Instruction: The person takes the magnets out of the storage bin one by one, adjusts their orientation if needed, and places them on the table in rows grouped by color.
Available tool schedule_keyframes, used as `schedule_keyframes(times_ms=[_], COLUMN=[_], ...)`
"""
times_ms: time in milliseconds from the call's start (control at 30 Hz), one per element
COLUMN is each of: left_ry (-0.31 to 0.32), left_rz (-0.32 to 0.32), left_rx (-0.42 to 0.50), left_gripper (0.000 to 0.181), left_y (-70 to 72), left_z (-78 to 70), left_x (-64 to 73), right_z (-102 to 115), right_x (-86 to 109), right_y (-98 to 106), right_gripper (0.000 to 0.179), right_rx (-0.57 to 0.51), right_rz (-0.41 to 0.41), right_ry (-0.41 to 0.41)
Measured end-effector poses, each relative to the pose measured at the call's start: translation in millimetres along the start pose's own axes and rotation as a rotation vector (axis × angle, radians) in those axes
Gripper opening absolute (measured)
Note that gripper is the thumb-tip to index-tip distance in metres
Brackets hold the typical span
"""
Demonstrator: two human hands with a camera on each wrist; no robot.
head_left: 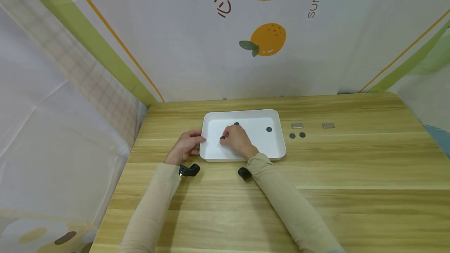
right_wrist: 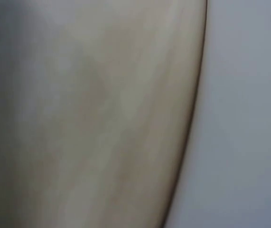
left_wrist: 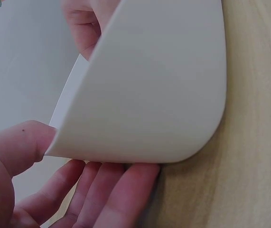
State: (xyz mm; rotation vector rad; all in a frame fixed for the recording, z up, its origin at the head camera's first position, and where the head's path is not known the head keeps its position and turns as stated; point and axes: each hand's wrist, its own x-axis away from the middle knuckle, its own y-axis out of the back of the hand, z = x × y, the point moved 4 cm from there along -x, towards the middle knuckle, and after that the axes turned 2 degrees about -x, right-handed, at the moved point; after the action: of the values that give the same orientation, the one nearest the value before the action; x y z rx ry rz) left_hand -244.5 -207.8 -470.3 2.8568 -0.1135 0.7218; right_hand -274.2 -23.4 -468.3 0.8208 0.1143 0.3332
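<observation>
A shallow white tray (head_left: 258,139) lies on the wooden table. My left hand (head_left: 186,145) grips its left end; the left wrist view has the thumb (left_wrist: 23,142) at the rim and the other fingers against the outer wall. Inside the tray, my right hand (head_left: 238,140) pinches a small dark round disc (head_left: 222,138) near the left side. Another dark disc (head_left: 236,123) shows just beyond that hand, partly covered by it, and a third disc (head_left: 268,129) lies toward the tray's right. The right wrist view catches only blurred table and tray wall, no fingers.
Right of the tray, two dark discs, a nearer one (head_left: 292,136) and its neighbour (head_left: 302,134), lie on the table (head_left: 351,206). Behind them are two flat grey rectangular pieces, one left (head_left: 297,125) and one right (head_left: 328,125). A printed curtain (head_left: 197,61) hangs along the back edge.
</observation>
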Motion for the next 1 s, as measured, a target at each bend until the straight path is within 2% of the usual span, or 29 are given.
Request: schedule_keyframes(times_ms=[400,767,1000], left_ry=[0.000,-0.002,0.000], left_rz=[-0.007,0.006,-0.015], left_rx=[-0.017,-0.027,-0.030], left_gripper=[0.049,0.052,0.051], left_y=[1.1,2.1,2.1], left_z=[0.5,0.8,2.5], left_x=[0.2,1.0,-2.4], right_z=[-2.4,-2.6,-8.1], right_x=[-0.6,2.2,4.2], right_y=[-0.8,3.7,7.0], right_gripper=[0.014,0.014,0.017], right_rx=[0.017,-0.061,-0.145], right_rz=[-0.043,-0.061,-0.063], right_ry=[0.015,-0.040,-0.066])
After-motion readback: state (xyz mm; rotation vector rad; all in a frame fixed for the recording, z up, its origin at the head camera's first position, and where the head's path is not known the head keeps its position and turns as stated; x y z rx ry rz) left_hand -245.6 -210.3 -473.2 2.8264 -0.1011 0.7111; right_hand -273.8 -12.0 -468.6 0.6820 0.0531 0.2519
